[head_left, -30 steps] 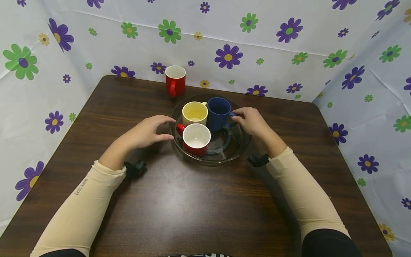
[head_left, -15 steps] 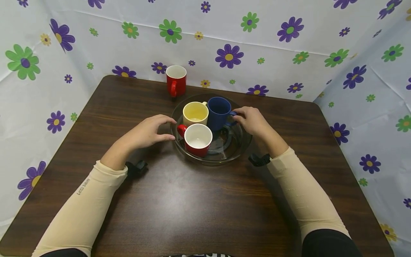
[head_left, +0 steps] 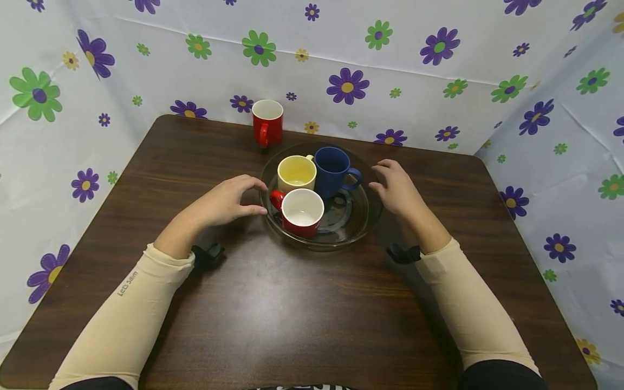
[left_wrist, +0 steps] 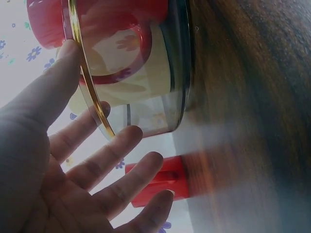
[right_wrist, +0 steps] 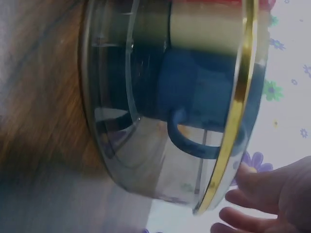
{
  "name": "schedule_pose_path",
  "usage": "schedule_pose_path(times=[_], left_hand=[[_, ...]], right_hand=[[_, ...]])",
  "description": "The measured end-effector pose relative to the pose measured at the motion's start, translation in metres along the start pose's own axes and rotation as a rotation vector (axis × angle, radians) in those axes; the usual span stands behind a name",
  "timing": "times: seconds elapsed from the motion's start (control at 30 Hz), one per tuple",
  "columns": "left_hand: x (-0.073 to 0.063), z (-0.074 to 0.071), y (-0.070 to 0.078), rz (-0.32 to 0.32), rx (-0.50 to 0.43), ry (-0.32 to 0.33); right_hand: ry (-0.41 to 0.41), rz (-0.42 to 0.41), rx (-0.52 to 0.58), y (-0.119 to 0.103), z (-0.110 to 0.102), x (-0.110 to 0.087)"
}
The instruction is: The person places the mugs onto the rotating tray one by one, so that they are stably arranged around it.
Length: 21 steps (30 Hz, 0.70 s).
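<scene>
A clear glass bowl (head_left: pixel 348 222) with a gilt-looking rim holds a blue mug (head_left: pixel 326 181), a yellow cup (head_left: pixel 297 171) and a red cup with a white inside (head_left: pixel 302 210). My left hand (head_left: pixel 221 203) is at the bowl's left side, fingers spread and thumb at the rim (left_wrist: pixel 87 73); whether it presses there I cannot tell. The red cup's handle points toward this hand. Over by the right rim, my right hand (head_left: pixel 398 189) has its fingers loosely bent, holding nothing, apart from the blue mug's handle (right_wrist: pixel 192 145).
Another red mug (head_left: pixel 269 130) stands upright behind the bowl, near the back edge of the dark wooden table (head_left: pixel 273 314). A white cloth (head_left: pixel 302 81) printed with flowers hangs around the back and sides.
My right hand has let go of the blue mug's handle and moved right, to beside the bowl's rim. The left hand and the cups look nearly unmoved.
</scene>
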<state>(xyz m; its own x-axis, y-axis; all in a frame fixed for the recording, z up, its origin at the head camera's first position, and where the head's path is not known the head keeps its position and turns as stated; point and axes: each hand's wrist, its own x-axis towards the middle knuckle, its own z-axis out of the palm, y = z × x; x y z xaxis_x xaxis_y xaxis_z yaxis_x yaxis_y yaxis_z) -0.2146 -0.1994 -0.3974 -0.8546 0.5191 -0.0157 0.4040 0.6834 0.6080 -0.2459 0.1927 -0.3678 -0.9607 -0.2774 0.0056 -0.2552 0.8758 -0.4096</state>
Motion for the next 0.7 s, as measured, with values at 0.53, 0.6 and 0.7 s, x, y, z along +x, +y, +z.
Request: schedule_pose_path(times=[0.53,0.6,0.7], left_hand=[[-0.001,0.000,-0.001,-0.011,-0.007,-0.002],[0.000,0.000,-0.001,-0.011,-0.014,-0.009],[0.001,0.001,-0.001,-0.028,-0.028,-0.014]], right_hand=[[-0.244,0.052,0.054,0.014,-0.001,-0.007],[-0.240,0.053,0.062,0.016,-0.001,-0.006],[-0.241,0.052,0.084,0.017,-0.002,-0.004]])
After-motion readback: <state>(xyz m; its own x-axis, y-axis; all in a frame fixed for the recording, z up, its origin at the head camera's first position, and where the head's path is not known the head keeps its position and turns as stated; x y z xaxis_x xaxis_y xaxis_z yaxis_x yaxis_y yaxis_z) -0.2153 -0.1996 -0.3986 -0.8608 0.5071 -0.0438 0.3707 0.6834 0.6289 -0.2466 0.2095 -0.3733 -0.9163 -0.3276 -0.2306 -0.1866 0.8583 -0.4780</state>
